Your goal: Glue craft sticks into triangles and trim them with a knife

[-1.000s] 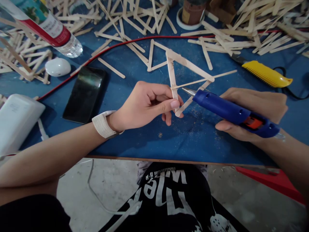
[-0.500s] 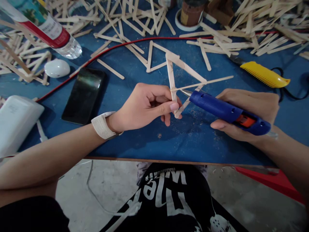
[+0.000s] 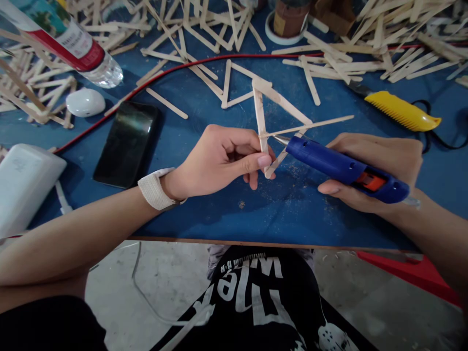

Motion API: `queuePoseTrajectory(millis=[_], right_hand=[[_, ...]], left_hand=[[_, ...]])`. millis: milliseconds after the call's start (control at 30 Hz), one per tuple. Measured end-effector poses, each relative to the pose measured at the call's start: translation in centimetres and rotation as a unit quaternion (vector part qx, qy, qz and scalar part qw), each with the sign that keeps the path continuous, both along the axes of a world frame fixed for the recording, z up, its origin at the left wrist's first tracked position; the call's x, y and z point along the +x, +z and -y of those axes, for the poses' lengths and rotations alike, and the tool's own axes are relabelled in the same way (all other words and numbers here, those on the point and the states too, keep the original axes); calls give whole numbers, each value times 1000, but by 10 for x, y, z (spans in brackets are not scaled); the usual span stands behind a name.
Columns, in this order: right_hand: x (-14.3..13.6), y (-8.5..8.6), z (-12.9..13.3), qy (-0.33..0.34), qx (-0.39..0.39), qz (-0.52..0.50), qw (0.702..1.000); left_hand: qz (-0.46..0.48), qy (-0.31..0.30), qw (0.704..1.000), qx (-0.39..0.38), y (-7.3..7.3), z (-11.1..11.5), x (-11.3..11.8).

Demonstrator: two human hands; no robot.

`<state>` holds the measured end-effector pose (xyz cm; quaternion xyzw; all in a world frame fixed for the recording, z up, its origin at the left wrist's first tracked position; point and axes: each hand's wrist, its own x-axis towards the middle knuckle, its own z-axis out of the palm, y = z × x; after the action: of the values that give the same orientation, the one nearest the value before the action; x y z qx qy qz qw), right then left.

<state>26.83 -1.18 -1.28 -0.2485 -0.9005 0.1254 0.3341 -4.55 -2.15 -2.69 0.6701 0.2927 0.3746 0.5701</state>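
Pinched between the thumb and fingers of my left hand [image 3: 226, 158] is the lower end of a frame of wooden sticks [image 3: 259, 109]. One thin stick [image 3: 331, 121] crosses the frame and sticks out to the right. My right hand [image 3: 380, 165] is wrapped round a blue glue gun [image 3: 325, 161] with an orange part inside. The gun's metal tip points left and sits at the joint where the thin stick meets the frame's left stick, just above my left thumb. Whether glue is coming out cannot be seen.
A black phone [image 3: 126, 144], white case [image 3: 85, 102], white power bank [image 3: 31, 187] and bottle [image 3: 82, 51] lie left. Loose sticks [image 3: 413, 63] spread across the back. A red cable [image 3: 171, 71] crosses the blue table [image 3: 219, 219]. A yellow-handled cutter [image 3: 402, 111] lies right.
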Motion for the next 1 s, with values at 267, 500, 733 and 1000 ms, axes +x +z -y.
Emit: queuePoseTrajectory(millis=[267, 500, 733, 1000], right_hand=[[2, -1, 0, 2, -2, -6, 1000], [1, -1, -2, 9, -4, -13, 1000], [-1, -5, -3, 13, -1, -25, 1000], [1, -4, -3, 12, -11, -10, 1000]], left_hand=[[-4, -1, 1000, 10, 1, -1, 0], [-18, -4, 1000, 13, 4, -1, 1], [-14, -1, 1000, -2, 6, 0, 2], [-13, 2, 1000, -15, 5, 1, 2]])
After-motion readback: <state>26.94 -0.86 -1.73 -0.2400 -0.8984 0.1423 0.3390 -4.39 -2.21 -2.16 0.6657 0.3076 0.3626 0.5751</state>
